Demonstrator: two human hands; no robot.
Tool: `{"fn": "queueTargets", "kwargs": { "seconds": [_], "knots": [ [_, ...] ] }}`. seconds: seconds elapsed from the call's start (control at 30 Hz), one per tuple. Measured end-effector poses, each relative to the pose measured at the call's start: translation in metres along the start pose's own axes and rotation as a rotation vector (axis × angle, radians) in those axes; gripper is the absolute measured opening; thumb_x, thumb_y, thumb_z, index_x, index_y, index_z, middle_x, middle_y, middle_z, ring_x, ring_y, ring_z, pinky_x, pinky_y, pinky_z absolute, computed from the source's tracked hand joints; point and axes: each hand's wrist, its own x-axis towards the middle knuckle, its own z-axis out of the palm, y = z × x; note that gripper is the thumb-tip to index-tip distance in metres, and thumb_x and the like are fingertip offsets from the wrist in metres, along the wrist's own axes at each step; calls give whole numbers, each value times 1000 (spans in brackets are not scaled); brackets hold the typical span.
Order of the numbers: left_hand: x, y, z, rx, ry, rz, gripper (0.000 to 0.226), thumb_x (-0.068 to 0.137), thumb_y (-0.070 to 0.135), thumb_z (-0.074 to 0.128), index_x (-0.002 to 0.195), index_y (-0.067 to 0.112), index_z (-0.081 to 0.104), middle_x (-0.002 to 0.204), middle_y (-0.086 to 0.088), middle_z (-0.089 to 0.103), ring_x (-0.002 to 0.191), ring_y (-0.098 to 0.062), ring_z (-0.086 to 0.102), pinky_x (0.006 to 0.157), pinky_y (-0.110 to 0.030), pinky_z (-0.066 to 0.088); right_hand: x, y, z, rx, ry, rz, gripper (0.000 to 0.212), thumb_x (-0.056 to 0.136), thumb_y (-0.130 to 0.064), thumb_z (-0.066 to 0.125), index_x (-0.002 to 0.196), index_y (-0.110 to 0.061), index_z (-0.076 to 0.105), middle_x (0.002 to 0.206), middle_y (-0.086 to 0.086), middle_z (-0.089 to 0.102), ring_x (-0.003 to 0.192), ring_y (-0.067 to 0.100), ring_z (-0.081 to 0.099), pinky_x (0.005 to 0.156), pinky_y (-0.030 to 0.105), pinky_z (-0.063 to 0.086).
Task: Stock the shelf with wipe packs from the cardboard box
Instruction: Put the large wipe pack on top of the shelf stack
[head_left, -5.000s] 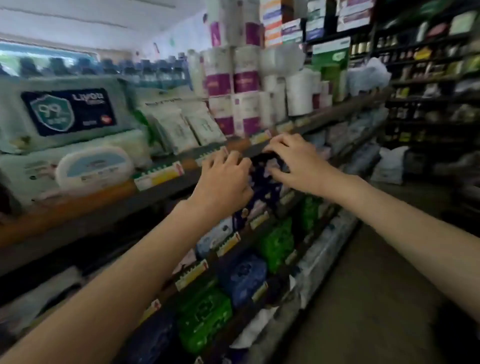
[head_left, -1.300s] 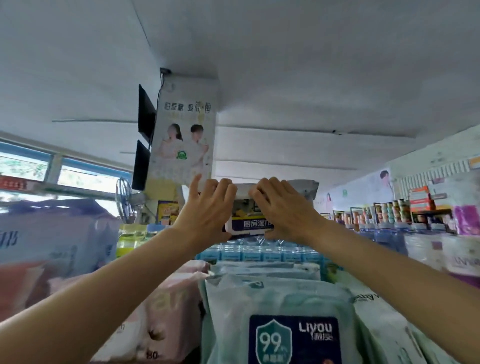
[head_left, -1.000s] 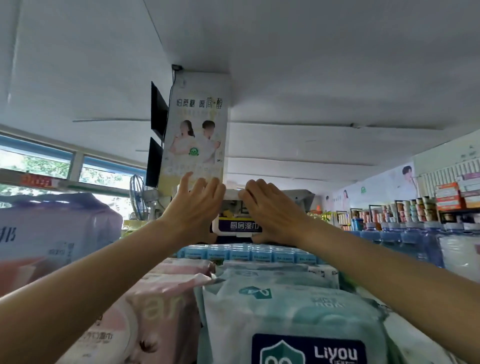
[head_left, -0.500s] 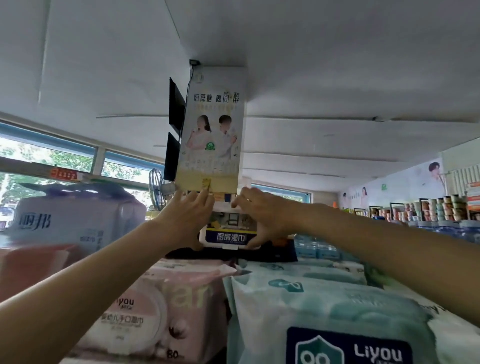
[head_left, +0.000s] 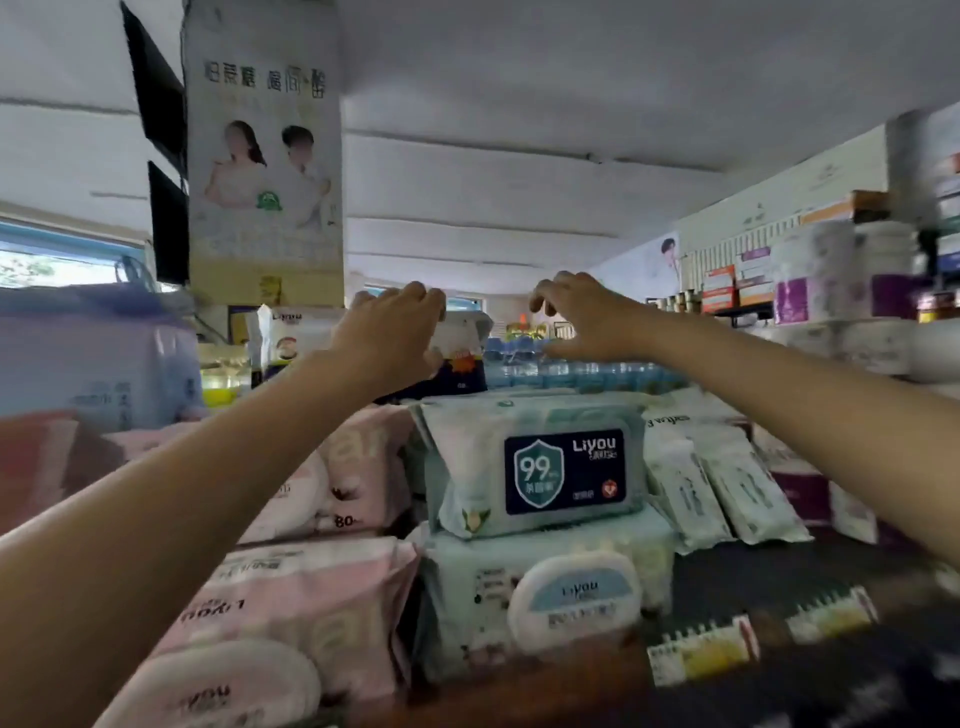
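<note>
A white and dark blue wipe pack (head_left: 464, 358) stands at the back of the top shelf, behind the stacked teal Liyou packs (head_left: 540, 467). My left hand (head_left: 392, 335) grips its left side, with fingers curled over its top edge. To the right, my right hand (head_left: 584, 317) hovers with loosely curled fingers, apart from the pack and holding nothing. The cardboard box is out of view.
Pink wipe packs (head_left: 291, 587) fill the shelf's left side, and slim white packs (head_left: 717, 488) lean at the right. A hanging poster (head_left: 265, 156) is just above my left hand. Blue bottle caps (head_left: 571, 369) line up behind. Price tags run along the shelf edge (head_left: 701, 654).
Both hands set the pack lower, down behind the teal stack. My right hand has come off it and moved right. The camera has tilted down.
</note>
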Motion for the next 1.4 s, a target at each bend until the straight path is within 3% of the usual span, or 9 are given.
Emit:
{"fn": "queueTargets", "kwargs": {
  "seconds": [0.17, 0.3, 0.4, 0.5, 0.7, 0.83, 1.1, 1.27, 1.4],
  "knots": [
    [-29, 96, -30, -286, 19, 270, 32, 89, 26, 52, 117, 10, 53, 120, -14, 52, 108, -33, 54, 91, -43, 44, -114, -20, -23, 171, -3, 266, 50, 82, -32, 66, 122, -10, 47, 120, 13, 47, 109, 25, 46, 90, 33, 39],
    [-81, 209, -43, -521, 59, 586, 35, 88, 29, 43, 112, 9, 55, 113, -15, 58, 103, -34, 57, 85, -46, 46, -253, -46, -40, 215, 91, 550, 39, 82, -30, 64, 112, -7, 54, 101, 4, 51, 93, 15, 50, 73, 28, 39],
    [-134, 303, -42, -660, 12, 718, 36, 88, 35, 43, 107, 8, 55, 110, -17, 58, 100, -35, 57, 78, -43, 47, -380, -43, -60, 243, -59, 944, 31, 87, -39, 59, 107, -16, 53, 94, -5, 52, 93, 14, 51, 64, 24, 38],
    [-198, 402, -43, -753, -206, 928, 26, 91, 23, 47, 111, 8, 54, 114, -15, 55, 102, -33, 56, 75, -38, 44, -510, -43, -92, 260, -151, 1294, 34, 87, -38, 60, 111, -14, 55, 101, -3, 53, 105, 17, 52, 78, 28, 41],
    [-347, 564, -90, -869, -342, 1288, 22, 90, 20, 45, 106, 12, 57, 115, -10, 57, 109, -29, 56, 83, -36, 43, -748, -117, -152, 112, -309, 1753, 34, 86, -26, 63, 113, -8, 55, 115, 11, 57, 102, 24, 55, 83, 33, 44],
    [-450, 654, -137, -930, -358, 1493, 21, 91, 22, 44, 107, 15, 56, 114, -8, 57, 108, -30, 56, 84, -37, 43, -892, -188, -174, 172, -383, 2005, 18, 84, -14, 65, 99, -8, 59, 100, 15, 62, 93, 25, 57, 74, 29, 44],
    [-620, 788, -184, -799, -570, 1752, 26, 95, 20, 38, 117, 13, 49, 123, -7, 51, 115, -27, 50, 96, -38, 36, -1110, -277, -135, 371, -595, 2289, 12, 84, -10, 61, 74, -13, 55, 90, 17, 60, 97, 33, 60, 80, 34, 46],
    [-671, 848, -154, -729, -794, 1735, 23, 93, 18, 42, 112, 13, 54, 118, -6, 55, 105, -26, 57, 89, -36, 46, -1190, -290, -74, 407, -533, 2308, 23, 88, -3, 53, 103, 13, 60, 108, 23, 62, 100, 31, 58, 81, 35, 40],
    [-696, 882, -118, -697, -915, 1631, 25, 93, 19, 43, 115, 14, 55, 122, -6, 54, 106, -26, 58, 89, -40, 49, -1268, -271, -5, 410, -495, 2250, 18, 89, -14, 52, 98, -8, 66, 102, 11, 66, 98, 32, 63, 79, 37, 51]
  ]
}}
